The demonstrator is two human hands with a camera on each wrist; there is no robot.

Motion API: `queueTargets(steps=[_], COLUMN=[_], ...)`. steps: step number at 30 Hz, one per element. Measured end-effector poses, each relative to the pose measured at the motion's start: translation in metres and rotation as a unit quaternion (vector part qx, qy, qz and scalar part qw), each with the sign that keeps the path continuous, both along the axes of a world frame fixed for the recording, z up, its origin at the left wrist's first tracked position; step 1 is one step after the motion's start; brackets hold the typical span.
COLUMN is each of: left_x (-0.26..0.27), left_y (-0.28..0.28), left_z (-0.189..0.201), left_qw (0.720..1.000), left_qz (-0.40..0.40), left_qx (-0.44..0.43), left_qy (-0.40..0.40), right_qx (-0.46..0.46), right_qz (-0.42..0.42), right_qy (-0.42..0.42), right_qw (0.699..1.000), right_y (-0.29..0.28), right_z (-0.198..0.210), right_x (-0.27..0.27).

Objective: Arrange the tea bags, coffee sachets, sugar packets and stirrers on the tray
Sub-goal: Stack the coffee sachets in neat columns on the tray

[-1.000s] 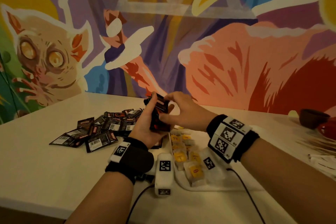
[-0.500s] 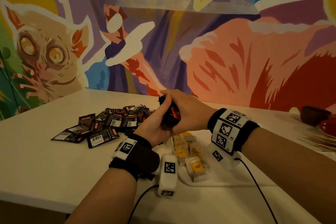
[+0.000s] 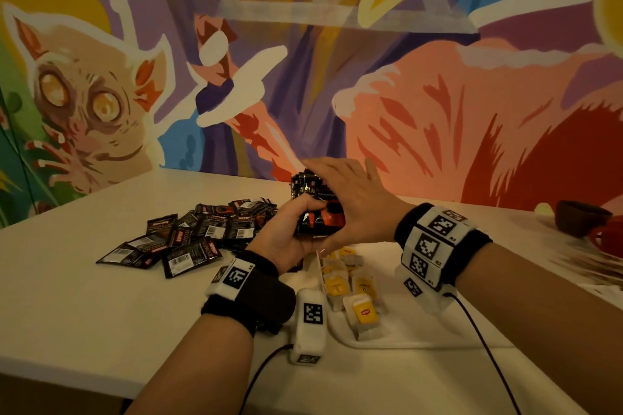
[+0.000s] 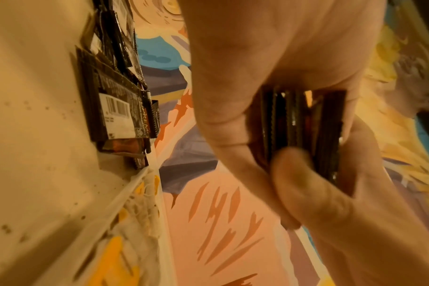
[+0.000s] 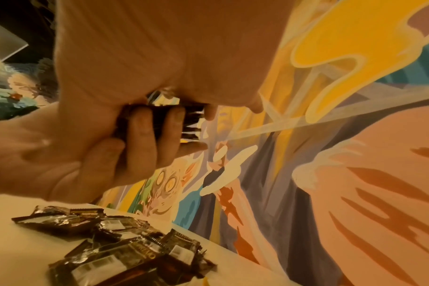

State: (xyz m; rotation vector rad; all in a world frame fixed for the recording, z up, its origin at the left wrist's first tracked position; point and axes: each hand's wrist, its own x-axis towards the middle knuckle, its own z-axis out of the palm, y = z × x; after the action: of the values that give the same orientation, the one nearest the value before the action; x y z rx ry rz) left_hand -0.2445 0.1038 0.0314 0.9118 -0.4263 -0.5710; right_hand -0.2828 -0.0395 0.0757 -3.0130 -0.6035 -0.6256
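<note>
My left hand [image 3: 286, 236] grips a stack of black coffee sachets [image 3: 312, 199] upright, just above the far left corner of the white tray [image 3: 421, 330]. Its fingers curl round the stack [image 5: 191, 120]. My right hand [image 3: 357, 202] lies against the stack's right side, its straight fingers reaching over the top. The sachet edges [image 4: 301, 123] show between the two hands. More black sachets [image 3: 202, 236] lie loose on the table to the left. Tea bags with yellow tags [image 3: 362, 310] lie in rows along the tray's left side.
A dark bowl [image 3: 580, 216] and something red [image 3: 606, 239] stand at the far right, with blurred thin sticks [image 3: 586, 263] and pale packets [image 3: 603, 290] in front of them. The painted wall closes the table's far side. Cables trail from both wrists toward the near edge.
My right hand went from pinching the top of the stack to lying flat against it. The stack stayed in my left hand, over the tray's far left corner.
</note>
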Motion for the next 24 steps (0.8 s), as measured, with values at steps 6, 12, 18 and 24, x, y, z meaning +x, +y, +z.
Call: queueTargets(steps=[6, 12, 18, 24], left_x=[0.002, -0.002, 0.001, 0.007], left_y=[0.001, -0.004, -0.005, -0.006], left_z=[0.000, 0.000, -0.002, -0.005], left_qw=[0.997, 0.996, 0.995, 0.992], left_qz=[0.071, 0.064, 0.082, 0.120], left_qx=[0.007, 0.038, 0.048, 0.036], left_qy=[-0.015, -0.047, 0.008, 0.020], right_qx=[0.308, 0.481, 0.524, 0.289], right_qz=[-0.034, -0.085, -0.188, -0.359], right_qy=[0.026, 0.201, 0.145, 0.250], right_qw=[0.950, 0.849, 0.818, 0.851], right_y=[-0.013, -0.023, -0.055, -0.089], right_z=[0.015, 0.013, 0.002, -0.016], right_x=[-0.015, -0.018, -0.004, 0.002])
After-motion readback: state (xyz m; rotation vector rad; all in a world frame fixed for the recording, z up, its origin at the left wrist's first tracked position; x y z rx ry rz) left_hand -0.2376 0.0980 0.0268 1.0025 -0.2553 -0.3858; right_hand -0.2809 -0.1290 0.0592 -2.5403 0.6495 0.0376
